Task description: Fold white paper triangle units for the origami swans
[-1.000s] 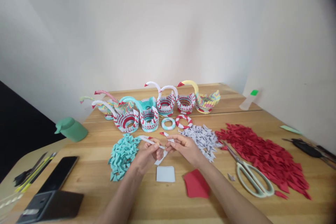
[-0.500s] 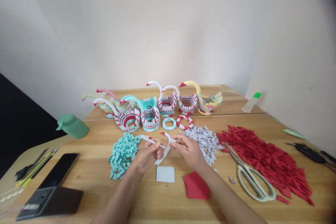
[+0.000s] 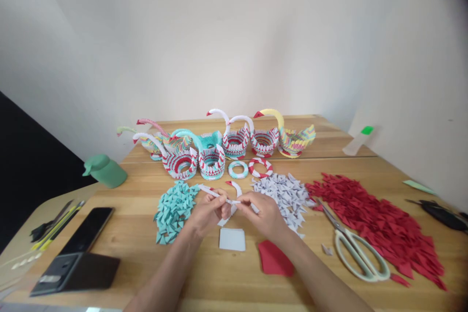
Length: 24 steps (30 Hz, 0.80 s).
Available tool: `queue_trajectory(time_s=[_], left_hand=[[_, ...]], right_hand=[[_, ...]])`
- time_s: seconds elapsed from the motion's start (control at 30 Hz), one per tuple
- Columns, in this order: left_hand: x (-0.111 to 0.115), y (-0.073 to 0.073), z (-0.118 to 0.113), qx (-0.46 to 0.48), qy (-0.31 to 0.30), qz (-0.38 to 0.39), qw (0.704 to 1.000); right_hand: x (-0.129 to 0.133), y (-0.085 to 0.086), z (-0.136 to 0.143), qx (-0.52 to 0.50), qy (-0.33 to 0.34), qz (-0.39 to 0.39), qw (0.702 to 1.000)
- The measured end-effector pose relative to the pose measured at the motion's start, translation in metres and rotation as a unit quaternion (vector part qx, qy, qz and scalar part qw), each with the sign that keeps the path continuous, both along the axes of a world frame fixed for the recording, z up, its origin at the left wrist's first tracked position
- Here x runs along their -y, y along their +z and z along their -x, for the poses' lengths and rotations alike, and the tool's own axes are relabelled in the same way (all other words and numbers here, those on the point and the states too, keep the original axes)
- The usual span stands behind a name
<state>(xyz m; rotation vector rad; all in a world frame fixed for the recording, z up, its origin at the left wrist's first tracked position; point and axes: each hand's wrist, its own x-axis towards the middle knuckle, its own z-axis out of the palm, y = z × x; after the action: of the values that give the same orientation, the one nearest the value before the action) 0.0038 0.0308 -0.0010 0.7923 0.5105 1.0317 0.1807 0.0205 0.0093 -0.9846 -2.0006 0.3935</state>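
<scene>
head camera: your left hand (image 3: pixel 207 213) pinches the slim white paper piece (image 3: pixel 205 189) above the counter (image 3: pixel 204 278), likely to steady it, while your right hand (image 3: pixel 269 217) nips its end between fingers (image 3: pixel 247 198); pale triangles (image 3: pixel 281 192) sit near, presumably for easy reach.

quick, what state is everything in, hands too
Left hand, gripping white strip
Right hand, pinching strip's end
White neck, lying curved
Scissors, look closed
Phone, screen dark
Jug, looks shut
Swans, standing
Rings, flat
White paper, flat
Red paper, flat
Teal pieces, heaped
Grey pieces, heaped
Red pieces, heaped
</scene>
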Motion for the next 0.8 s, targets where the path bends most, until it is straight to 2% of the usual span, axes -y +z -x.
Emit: queue_trajectory(time_s=[0.47, 0.8], left_hand=[[-0.0014, -0.0037, -0.0001, -0.002, 0.006, -0.008, 1.0], [-0.0006, 0.0006, -0.0016, -0.011, 0.013, 0.005, 1.0]], right_hand=[[-0.0003, 0.0, -0.0015, -0.006, 0.008, -0.013, 1.0], [-0.0019, -0.0044, -0.0012, 0.01, 0.004, -0.019, 1.0]])
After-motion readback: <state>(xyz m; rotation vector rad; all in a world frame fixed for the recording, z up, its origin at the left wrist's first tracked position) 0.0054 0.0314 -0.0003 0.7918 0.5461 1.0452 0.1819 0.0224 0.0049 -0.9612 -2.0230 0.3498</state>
